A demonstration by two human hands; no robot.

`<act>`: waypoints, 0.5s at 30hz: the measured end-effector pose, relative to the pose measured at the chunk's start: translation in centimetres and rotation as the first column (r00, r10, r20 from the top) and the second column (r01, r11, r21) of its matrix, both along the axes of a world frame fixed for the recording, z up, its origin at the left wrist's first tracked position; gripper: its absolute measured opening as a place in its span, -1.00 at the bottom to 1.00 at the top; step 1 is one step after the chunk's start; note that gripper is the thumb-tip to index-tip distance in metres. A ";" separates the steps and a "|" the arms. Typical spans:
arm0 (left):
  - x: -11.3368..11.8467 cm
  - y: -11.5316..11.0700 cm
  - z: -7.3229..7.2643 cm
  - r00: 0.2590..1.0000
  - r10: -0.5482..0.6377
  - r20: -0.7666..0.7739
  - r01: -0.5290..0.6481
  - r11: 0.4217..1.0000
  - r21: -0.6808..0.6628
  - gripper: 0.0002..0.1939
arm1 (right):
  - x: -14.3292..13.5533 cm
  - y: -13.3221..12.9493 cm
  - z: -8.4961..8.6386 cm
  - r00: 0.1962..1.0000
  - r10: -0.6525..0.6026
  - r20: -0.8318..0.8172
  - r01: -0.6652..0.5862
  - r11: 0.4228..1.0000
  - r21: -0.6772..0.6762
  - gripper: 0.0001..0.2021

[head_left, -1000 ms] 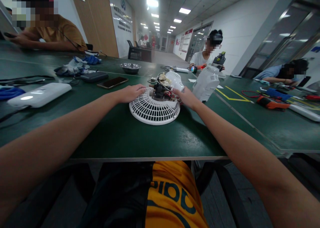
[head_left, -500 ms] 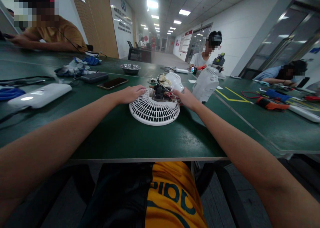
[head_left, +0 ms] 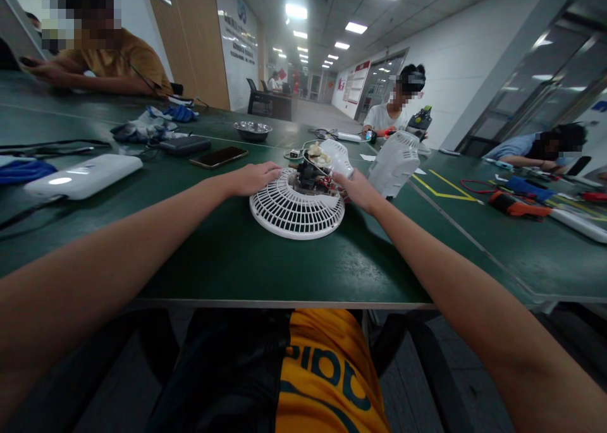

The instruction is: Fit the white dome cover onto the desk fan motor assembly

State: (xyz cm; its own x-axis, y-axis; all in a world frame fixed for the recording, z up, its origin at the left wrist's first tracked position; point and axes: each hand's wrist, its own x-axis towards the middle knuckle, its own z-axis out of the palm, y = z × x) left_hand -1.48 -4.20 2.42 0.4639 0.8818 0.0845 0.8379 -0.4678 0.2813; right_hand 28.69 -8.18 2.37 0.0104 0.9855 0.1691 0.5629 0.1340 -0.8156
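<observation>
- We've got a round white fan grille (head_left: pixel 297 221) lying flat on the green table (head_left: pixel 303 272), approx. mid-view, a bit back from the near edge.
- Our L hand (head_left: pixel 255 177) lies on the grille's L rim, fingers fairly straight & pointing inward; can't make out if the fingertips curl under, so we can't say if it's a firm hold.
- Our R hand (head_left: pixel 359 191) is at the R side, thumb up by the motor and the small white housing; other fingers mostly hidden, so grip unclear.
- On the grille's far half we see the fan motor (head_left: pixel 308 179), dark, w/ a cream plastic part (head_left: pixel 317 153) on top & red wires (head_left: pixel 326 181) on its R side.
- Small white housing (head_left: pixel 337 157) sits just beside the motor, btwn it & our R thumb.
- Larger white housing (head_left: pixel 392 164), w/ slots nr its top, stands slightly tilted beyond our R hand, apart from the grille.
- To our L: phone (head_left: pixel 219 157) flat nr the L hand, dark flat case (head_left: pixel 184 145) behind it, white device (head_left: pixel 85 176) w/ a black cable further out.
- Metal bowl (head_left: pixel 253 131) further back, beyond the phone.
- Far R: yellow tape lines (head_left: pixel 455 197) on the tabletop & an orange-and-black tool (head_left: pixel 515 205).
- Across from us, a co-worker in a white shirt (head_left: pixel 383 114); another in a tan shirt (head_left: pixel 137 60), back L.
</observation>
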 end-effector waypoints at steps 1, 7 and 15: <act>0.0 0.0 0.0 1.000 0.001 0.002 -0.001 1.000 -0.004 -0.30 | 0.0 0.0 0.0 1.000 0.002 -0.014 -0.002 1.000 -0.002 -0.44; 0.0 -0.1 0.1 1.000 0.005 0.011 -0.005 1.000 -0.006 -0.30 | 0.0 0.2 0.0 1.000 0.011 0.017 -0.011 1.000 -0.022 -0.37; 0.3 -0.4 0.2 1.000 0.002 0.014 -0.002 1.000 0.003 -0.31 | -0.2 -0.2 0.3 1.000 -0.001 -0.017 0.001 0.999 -0.032 -0.47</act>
State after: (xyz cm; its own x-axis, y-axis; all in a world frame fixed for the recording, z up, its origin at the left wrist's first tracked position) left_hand -1.22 -4.55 2.61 0.4608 0.8826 0.0931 0.8349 -0.4667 0.2917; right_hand 28.50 -8.36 2.65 0.0142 0.9904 0.1376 0.5488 0.1073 -0.8291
